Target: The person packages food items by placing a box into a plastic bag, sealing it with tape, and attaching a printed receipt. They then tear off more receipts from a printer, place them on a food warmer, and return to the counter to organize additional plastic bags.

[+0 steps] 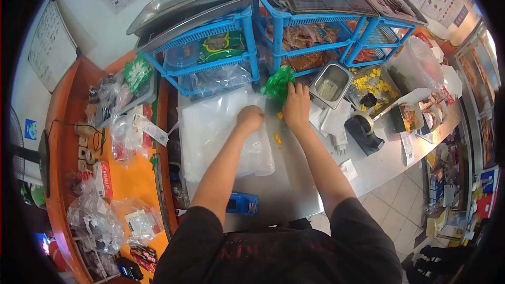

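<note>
My right hand (298, 102) is closed at the lower right edge of a crumpled green plastic bag (279, 81), near the blue racks. To its left, my left hand (250, 119) is curled into a fist over a stack of clear plastic bags (215, 137); its fingertips are hidden, so what it grips does not show. Small yellow pieces (277, 138) lie on the metal counter (292, 179) between my forearms. Just right of my right hand stands a small steel container (331, 85).
Blue plastic racks (247, 37) with packets line the back, metal trays (194, 0) on top. At right are a tray of yellow pieces (373, 87), a black tape dispenser (363, 131) and small boxes (407, 117). A blue device (243, 203) sits at the front edge.
</note>
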Demonstrator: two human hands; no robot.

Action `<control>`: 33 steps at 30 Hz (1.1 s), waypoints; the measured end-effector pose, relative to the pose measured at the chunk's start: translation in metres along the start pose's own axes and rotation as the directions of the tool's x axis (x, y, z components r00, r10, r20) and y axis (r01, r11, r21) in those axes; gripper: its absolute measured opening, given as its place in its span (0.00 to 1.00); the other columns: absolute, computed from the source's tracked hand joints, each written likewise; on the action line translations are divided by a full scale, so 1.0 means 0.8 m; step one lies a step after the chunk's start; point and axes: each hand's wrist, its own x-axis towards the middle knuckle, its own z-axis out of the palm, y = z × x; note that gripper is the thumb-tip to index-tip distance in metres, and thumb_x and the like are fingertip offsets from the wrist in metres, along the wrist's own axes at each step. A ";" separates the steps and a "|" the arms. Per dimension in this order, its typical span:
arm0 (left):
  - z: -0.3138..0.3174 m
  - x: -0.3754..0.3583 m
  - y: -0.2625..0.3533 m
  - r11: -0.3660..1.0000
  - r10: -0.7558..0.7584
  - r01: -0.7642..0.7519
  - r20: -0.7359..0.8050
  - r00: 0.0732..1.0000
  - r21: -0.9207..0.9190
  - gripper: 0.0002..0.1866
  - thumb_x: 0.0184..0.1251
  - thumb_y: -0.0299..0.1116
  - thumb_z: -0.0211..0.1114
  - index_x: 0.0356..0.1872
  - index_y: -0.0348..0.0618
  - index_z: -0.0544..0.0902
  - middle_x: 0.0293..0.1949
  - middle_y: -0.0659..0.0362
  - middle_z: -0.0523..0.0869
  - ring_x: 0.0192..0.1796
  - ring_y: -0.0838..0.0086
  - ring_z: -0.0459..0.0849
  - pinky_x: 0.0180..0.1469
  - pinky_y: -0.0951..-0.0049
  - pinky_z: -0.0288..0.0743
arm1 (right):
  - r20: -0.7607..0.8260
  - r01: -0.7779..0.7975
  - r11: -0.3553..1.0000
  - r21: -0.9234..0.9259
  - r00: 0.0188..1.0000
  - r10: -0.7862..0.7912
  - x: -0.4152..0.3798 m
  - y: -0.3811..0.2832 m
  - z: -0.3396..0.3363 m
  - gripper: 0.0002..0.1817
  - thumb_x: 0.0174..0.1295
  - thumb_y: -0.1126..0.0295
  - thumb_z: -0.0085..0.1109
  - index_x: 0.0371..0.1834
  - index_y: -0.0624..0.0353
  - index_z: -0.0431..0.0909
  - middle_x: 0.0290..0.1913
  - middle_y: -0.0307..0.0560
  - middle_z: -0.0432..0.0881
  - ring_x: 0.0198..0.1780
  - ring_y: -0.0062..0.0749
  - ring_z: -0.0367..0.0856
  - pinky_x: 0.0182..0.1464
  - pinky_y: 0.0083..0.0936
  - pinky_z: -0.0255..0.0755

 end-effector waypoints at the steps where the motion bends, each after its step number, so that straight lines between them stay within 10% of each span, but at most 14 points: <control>1: -0.006 -0.005 -0.023 0.970 0.035 -0.033 0.005 0.999 -0.242 0.13 0.56 0.39 0.57 0.29 0.39 0.82 0.31 0.52 0.83 0.35 0.64 0.81 0.35 0.65 0.71 | -0.004 -0.012 0.976 -0.217 1.000 0.011 0.010 0.011 0.027 0.20 0.47 0.78 0.50 0.47 0.64 0.72 0.42 0.52 0.73 0.46 0.44 0.68 0.48 0.32 0.64; 5: -0.013 -0.028 -0.060 0.525 -0.049 0.008 -0.021 0.999 -0.851 0.12 0.58 0.38 0.59 0.23 0.39 0.78 0.21 0.66 0.75 0.23 0.80 0.69 0.28 0.78 0.62 | 0.109 -0.096 0.881 -0.464 0.980 0.165 -0.003 0.026 0.088 0.16 0.52 0.72 0.47 0.45 0.60 0.73 0.41 0.48 0.73 0.48 0.38 0.69 0.47 0.29 0.67; 14: -0.010 -0.057 -0.075 -0.025 -0.072 -0.087 -0.085 0.994 -0.996 0.08 0.61 0.35 0.58 0.28 0.42 0.80 0.21 0.70 0.73 0.24 0.88 0.66 0.26 0.84 0.58 | 0.353 0.055 0.969 -0.242 0.935 0.035 -0.084 -0.035 0.031 0.09 0.53 0.70 0.50 0.36 0.61 0.75 0.43 0.52 0.72 0.46 0.43 0.71 0.44 0.32 0.68; 21: 0.019 -0.051 -0.066 0.074 -0.104 -0.077 -0.084 0.991 -0.994 0.09 0.61 0.35 0.58 0.26 0.42 0.80 0.19 0.71 0.70 0.22 0.88 0.63 0.25 0.84 0.55 | 0.017 -0.179 0.961 0.210 0.984 0.180 -0.034 -0.021 -0.014 0.11 0.51 0.69 0.55 0.35 0.64 0.74 0.40 0.60 0.73 0.43 0.49 0.70 0.45 0.36 0.67; 24: 0.013 -0.052 -0.057 0.161 -0.117 -0.036 -0.055 0.992 -0.986 0.10 0.60 0.35 0.58 0.23 0.44 0.78 0.19 0.71 0.71 0.23 0.87 0.64 0.28 0.84 0.56 | 0.017 -0.076 0.990 0.118 0.997 0.075 0.008 0.019 0.011 0.11 0.51 0.69 0.55 0.35 0.65 0.73 0.38 0.63 0.75 0.41 0.51 0.74 0.43 0.37 0.69; 26: 0.021 -0.046 -0.048 0.201 -0.135 -0.047 -0.075 0.988 -0.978 0.10 0.60 0.35 0.58 0.23 0.43 0.78 0.20 0.71 0.72 0.24 0.87 0.65 0.28 0.84 0.57 | 0.286 -0.175 0.983 -0.063 0.940 0.186 0.019 0.034 0.032 0.13 0.51 0.70 0.54 0.38 0.66 0.72 0.36 0.62 0.77 0.37 0.53 0.77 0.38 0.37 0.73; 33: 0.030 -0.036 -0.045 0.258 -0.136 -0.016 -0.053 0.989 -0.966 0.10 0.60 0.35 0.58 0.22 0.44 0.79 0.19 0.71 0.71 0.24 0.87 0.65 0.28 0.84 0.57 | 0.456 -0.269 0.941 -0.205 0.825 0.335 -0.008 0.046 0.056 0.15 0.52 0.63 0.55 0.39 0.63 0.76 0.38 0.57 0.78 0.40 0.48 0.78 0.40 0.37 0.73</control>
